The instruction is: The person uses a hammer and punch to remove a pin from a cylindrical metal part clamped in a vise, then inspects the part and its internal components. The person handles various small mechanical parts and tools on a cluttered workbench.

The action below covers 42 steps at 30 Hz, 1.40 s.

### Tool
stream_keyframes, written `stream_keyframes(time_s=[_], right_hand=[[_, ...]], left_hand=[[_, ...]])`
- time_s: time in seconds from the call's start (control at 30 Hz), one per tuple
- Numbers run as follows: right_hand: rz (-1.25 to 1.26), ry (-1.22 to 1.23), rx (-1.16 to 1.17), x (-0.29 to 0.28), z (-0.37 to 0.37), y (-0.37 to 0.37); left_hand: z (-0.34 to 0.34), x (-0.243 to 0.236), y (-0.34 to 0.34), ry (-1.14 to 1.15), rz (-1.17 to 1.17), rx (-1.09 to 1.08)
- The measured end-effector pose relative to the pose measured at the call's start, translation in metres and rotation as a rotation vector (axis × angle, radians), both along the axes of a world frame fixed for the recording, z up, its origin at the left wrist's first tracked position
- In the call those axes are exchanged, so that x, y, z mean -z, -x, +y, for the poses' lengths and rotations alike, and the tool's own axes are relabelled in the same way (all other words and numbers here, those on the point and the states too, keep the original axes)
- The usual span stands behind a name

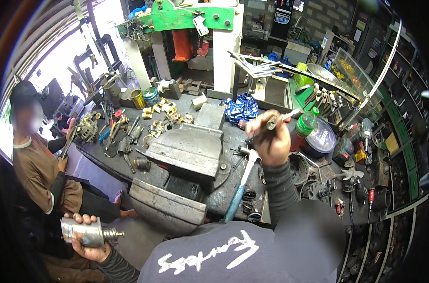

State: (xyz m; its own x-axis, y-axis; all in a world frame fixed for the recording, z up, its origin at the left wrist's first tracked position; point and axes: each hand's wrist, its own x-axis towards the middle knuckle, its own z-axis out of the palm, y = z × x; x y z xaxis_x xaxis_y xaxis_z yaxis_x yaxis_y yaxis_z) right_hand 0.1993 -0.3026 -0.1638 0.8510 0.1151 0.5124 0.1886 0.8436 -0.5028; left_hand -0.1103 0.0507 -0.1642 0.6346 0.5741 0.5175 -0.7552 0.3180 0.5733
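Cluttered dark workbench [233, 137] lies below your right hand [269, 137], fingers clamped on a slim grey metal rod [276, 121] just above the big grey steel vise [188, 148], while your left hand [89, 243], low beside you, grips a cylindrical grey metal solenoid [87, 232].

Strong daylight pours in from the open side beyond the worktop's [233, 141] far left corner, where the view burns out to plain white. The worktop's dark top lies in even, soft light with only weak shadows under the scattered parts. The shelves [403, 155] past its right edge are dimmer. A black rim closes both sides of the picture, and straight lines bow hard toward it. Two patches are blurred, one at the left edge and one low right of centre. The middle is sharp.
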Motion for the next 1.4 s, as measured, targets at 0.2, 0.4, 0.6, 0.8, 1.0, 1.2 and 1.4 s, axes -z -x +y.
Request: stream_keyframes(time_s=[0.2, 0.4, 0.6, 0.8, 1.0, 1.2, 1.4], right_hand=[[0.069, 0.035, -0.274, 0.033, -0.051, 0.086], [0.049, 0.128, -0.242, 0.039, -0.097, 0.138], [-0.246, 0.746, 0.148, 0.003, -0.146, 0.191], [-1.093, 1.287, 0.368, -0.038, -0.156, 0.213], [-1.218, 1.414, 0.336, -0.042, -0.160, 0.222], [-1.108, 1.307, 0.322, -0.028, -0.160, 0.218], [-1.194, 1.367, 0.336, -0.027, -0.155, 0.215]], left_hand=[[-0.066, -0.016, -0.029, -0.185, 0.099, 0.194], [-0.164, -0.028, -0.037, -0.685, 0.292, 0.191], [-0.240, -0.026, -0.044, -1.258, 0.326, 0.262], [-0.274, -0.016, -0.031, -1.409, 0.373, 0.351], [-0.288, -0.017, -0.024, -1.425, 0.423, 0.326], [-0.292, -0.013, -0.025, -1.415, 0.403, 0.284], [-0.290, -0.014, -0.027, -1.485, 0.452, 0.282]])
